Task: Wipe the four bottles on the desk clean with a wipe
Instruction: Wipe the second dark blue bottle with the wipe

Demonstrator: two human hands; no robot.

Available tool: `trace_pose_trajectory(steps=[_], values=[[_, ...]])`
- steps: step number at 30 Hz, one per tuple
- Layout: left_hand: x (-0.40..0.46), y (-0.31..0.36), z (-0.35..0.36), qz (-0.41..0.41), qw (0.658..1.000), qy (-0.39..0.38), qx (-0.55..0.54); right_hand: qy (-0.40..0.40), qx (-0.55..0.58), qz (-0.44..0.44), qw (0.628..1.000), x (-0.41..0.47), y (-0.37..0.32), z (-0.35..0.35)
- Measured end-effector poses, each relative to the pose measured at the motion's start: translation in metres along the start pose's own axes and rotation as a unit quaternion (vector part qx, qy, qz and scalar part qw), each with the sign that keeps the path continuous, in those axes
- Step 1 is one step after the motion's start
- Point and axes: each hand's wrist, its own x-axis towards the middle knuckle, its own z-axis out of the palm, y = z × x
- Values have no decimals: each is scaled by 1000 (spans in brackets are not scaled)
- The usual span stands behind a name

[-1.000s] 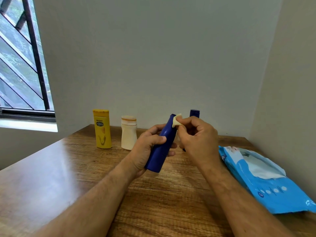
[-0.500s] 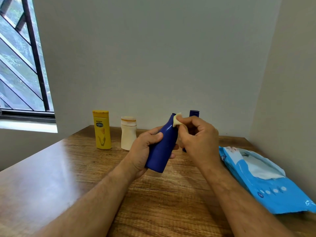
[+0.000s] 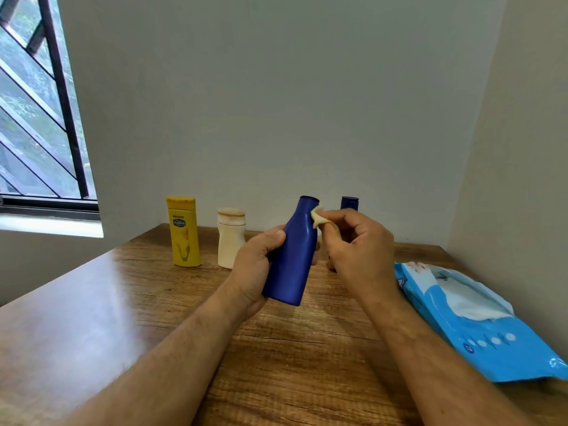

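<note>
You had brought the dark blue bottle (image 3: pixel 292 256) more upright since half a second earlier, when it leaned further toward one o'clock, and your wipe had slipped from its top edge down onto its shoulder. Your left hand (image 3: pixel 256 265) gripped the lower body of that bottle above the desk (image 3: pixel 123 302), thumb curled across the front and fingers wrapped behind it. Your right hand (image 3: pixel 358 250) pinched a small crumpled cream wipe (image 3: pixel 319 219) between thumb and forefinger and pressed it against the bottle's neck at about two o'clock from the bottle's middle; your other fingers were curled loosely.

Three more bottles stood upright toward twelve o'clock near the wall: a yellow Vaseline bottle (image 3: pixel 183 232) at about eleven o'clock, a cream bottle (image 3: pixel 230 238) just beside it on its right, and a second dark blue bottle (image 3: pixel 349 203), of which only the cap showed behind your right hand. At three o'clock a blue wet-wipe pack (image 3: pixel 479 327) lay flat on the desk, its flap open with a white sheet showing. At ten o'clock was a barred window (image 3: pixel 40 118).
</note>
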Motion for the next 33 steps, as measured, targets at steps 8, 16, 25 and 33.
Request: trace_pose_trajectory(steps=[8,16,25,33], values=[[6,8,-8,32,994,39,-96,-197,-40,-25,979,-13,-1,9],[4,1,-2,-61,991,-61,-107,-37,-20,-28,999,-5,3,11],[11,10,-10,-8,979,-10,-204,-245,-49,-32,968,-15,-1,16],[3,12,-4,-34,976,-69,-205,-96,17,-22,995,-11,-4,13]])
